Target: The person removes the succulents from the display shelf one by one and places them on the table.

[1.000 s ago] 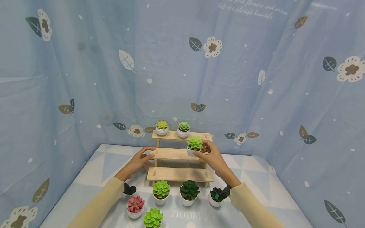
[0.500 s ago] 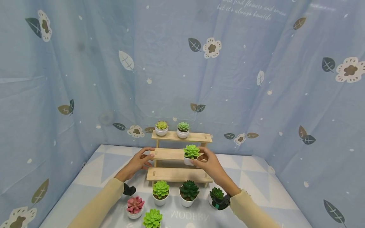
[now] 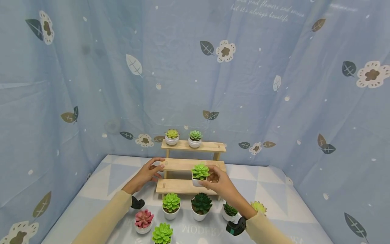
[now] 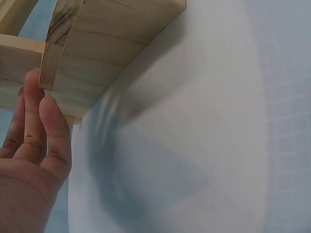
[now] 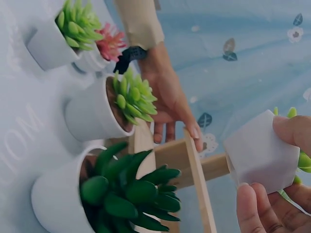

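Left hand (image 3: 148,174) extended flat, right hand (image 3: 217,180) fingers curled.

table cloth (image 3: 262,189): the word "MODERN" in white, upside down from where I stand, just below my right hand (image 3: 217,183) | blue backdrop cloth (image 3: 91,84): white script line far above my hands, top right, partly legible — "...find flowers and ... but it's always beautiful" | no other text readable
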The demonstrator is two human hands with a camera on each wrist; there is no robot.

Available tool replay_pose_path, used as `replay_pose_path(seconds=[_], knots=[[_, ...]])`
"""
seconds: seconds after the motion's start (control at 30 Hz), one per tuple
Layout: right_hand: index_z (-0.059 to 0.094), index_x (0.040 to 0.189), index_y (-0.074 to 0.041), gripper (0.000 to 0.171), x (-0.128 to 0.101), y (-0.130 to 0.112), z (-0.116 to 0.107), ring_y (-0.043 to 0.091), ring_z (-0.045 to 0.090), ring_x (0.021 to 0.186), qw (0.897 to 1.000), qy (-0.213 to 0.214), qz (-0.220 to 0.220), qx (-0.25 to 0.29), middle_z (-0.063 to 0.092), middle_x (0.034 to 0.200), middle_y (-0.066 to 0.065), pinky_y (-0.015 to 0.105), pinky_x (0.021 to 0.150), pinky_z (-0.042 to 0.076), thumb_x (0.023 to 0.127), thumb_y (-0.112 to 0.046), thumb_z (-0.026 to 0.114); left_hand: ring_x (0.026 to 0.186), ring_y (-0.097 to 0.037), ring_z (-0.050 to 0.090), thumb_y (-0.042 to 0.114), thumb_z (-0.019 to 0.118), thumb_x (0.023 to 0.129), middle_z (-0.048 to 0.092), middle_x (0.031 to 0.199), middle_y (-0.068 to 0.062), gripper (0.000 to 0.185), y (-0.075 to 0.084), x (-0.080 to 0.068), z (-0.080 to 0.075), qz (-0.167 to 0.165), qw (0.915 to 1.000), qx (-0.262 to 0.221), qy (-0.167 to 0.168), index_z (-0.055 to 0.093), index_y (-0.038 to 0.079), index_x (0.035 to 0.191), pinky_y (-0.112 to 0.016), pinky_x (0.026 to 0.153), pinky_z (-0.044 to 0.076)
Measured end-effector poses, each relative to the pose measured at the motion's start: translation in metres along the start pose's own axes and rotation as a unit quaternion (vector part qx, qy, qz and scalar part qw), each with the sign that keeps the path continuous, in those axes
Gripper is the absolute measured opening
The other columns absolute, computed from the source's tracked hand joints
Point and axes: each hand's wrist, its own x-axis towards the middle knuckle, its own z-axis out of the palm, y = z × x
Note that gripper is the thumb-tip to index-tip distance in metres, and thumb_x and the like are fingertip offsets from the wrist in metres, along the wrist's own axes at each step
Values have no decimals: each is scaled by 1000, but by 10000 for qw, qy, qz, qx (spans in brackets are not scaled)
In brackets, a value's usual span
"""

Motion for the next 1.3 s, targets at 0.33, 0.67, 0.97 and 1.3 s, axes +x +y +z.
replay_pose_path(seconds=[0.33, 0.67, 0.97, 1.3], knots=[[56, 143, -20, 61, -12, 2, 9, 27, 60, 99, 9997, -235, 18, 38, 61, 120, 10, 37, 77, 56, 90, -33, 83, 94, -30, 68, 49, 66, 99, 59, 129, -16, 51, -2, -1, 1, 48, 10000, -65, -13, 52, 33, 145, -50, 82, 55], [52, 147, -15, 65, -23, 10, 16, 27, 63, 94, 9968, -664, 264, 353, 57, 115, 14, 37, 77, 57, 91, -29, 82, 94, -29, 69, 49, 66, 100, 60, 129, -15, 50, -4, 0, 3, -12, 10000, -30, 46, 52, 34, 145, -46, 79, 56], [51, 147, -12, 66, -34, 13, 22, 27, 63, 93, 9942, -876, 259, 566, 55, 121, 15, 41, 76, 58, 90, -26, 83, 93, -29, 68, 49, 66, 100, 60, 129, -15, 50, -3, 0, 2, 41, 10000, -59, 40, 52, 33, 145, -46, 79, 56], [50, 147, -10, 68, -44, 16, 27, 26, 60, 96, 9885, -1133, 459, 886, 56, 119, 16, 44, 79, 57, 90, -24, 83, 96, -31, 68, 52, 66, 98, 59, 130, -15, 53, -4, 0, 0, 37, 10000, -41, 15, 51, 33, 146, -48, 81, 56]])
